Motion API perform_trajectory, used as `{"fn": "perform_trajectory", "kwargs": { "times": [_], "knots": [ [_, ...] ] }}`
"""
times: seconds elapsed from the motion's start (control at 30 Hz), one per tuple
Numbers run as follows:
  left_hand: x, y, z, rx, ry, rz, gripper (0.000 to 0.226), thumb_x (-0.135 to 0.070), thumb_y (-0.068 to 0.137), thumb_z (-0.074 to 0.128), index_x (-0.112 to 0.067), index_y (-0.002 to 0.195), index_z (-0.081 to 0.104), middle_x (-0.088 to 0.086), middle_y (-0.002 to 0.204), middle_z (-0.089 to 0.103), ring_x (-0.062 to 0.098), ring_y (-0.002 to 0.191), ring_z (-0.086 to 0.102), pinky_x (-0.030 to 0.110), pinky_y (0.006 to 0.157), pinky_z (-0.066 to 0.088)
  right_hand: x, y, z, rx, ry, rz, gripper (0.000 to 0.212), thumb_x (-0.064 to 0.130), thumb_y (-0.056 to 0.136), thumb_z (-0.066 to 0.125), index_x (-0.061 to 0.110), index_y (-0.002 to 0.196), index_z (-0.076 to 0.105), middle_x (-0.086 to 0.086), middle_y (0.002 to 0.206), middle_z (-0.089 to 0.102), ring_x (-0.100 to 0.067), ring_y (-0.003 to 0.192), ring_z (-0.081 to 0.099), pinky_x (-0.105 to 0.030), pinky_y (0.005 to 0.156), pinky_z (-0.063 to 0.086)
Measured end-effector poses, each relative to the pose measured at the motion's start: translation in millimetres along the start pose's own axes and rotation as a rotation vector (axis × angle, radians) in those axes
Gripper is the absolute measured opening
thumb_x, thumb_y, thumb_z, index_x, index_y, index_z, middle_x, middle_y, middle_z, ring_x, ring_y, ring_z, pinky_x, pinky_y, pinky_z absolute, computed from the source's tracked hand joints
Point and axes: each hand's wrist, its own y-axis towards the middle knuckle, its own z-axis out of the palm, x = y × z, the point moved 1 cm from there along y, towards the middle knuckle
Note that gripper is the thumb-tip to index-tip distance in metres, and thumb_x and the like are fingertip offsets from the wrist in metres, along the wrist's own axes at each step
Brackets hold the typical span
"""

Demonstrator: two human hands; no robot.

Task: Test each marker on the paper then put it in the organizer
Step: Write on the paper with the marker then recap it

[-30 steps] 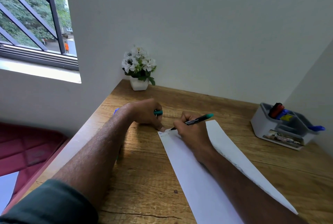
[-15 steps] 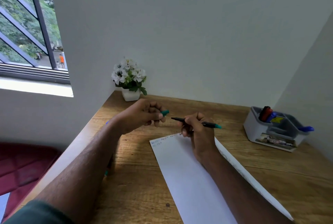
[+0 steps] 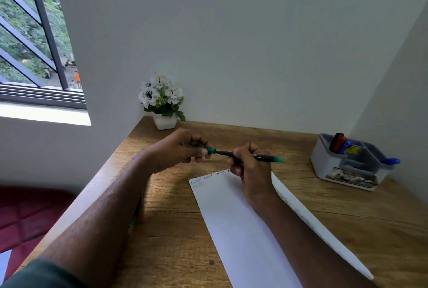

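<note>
Right hand (image 3: pixel 249 167) grips black marker (image 3: pixel 259 156) mid-barrel, held level above top edge of paper (image 3: pixel 234 213); teal end points right. Left hand (image 3: pixel 183 148) pinches teal cap (image 3: pixel 210 150), cap mouth touching marker tip. Half second earlier cap and tip were apart; now met. Second before, tip was writing on paper. Paper lies on tabletop (image 3: pixel 335 213); faint blue-green letter rows at top, roughly "ABCDE", not sharp. Organizer (image 3: pixel 347 167) far right holds red and blue markers; its label unreadable.
</note>
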Motion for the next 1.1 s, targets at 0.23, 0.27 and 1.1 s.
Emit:
{"fn": "perform_trajectory", "kwargs": {
  "times": [0.23,0.27,1.1],
  "knots": [
    [1,1,2,0.038,-0.027,-0.022,0.015,-0.001,0.094,0.062,0.003,0.108,0.068,0.000,0.081,0.073,0.008,0.067,0.058,0.020,0.055,0.041,0,-2,0,0.068,-0.017,-0.002,0.012,0.006,0.085,0.064,0.008,0.073,0.062,-0.013,0.063,0.063,-0.016,0.049,0.046,-0.028,0.049,0.035],
    [0,1,3,0.040,-0.051,-0.024,0.016,-0.002,0.094,0.063,0.004,0.108,0.068,0.000,0.081,0.073,0.009,0.067,0.058,0.020,0.055,0.042,0,-2,0,0.078,-0.020,0.001,0.010,0.004,0.086,0.065,0.006,0.077,0.062,-0.013,0.064,0.065,-0.017,0.048,0.048,-0.028,0.050,0.036],
    [-2,6,17,-0.067,-0.289,0.062,0.023,-0.008,0.088,0.067,0.003,0.108,0.070,0.014,0.082,0.074,0.015,0.070,0.069,0.020,0.056,0.046,0,-1,8,0.033,-0.106,-0.049,0.015,0.005,0.085,0.078,0.012,0.096,0.072,-0.010,0.076,0.074,-0.015,0.061,0.066,-0.026,0.058,0.054]
  ]
}}
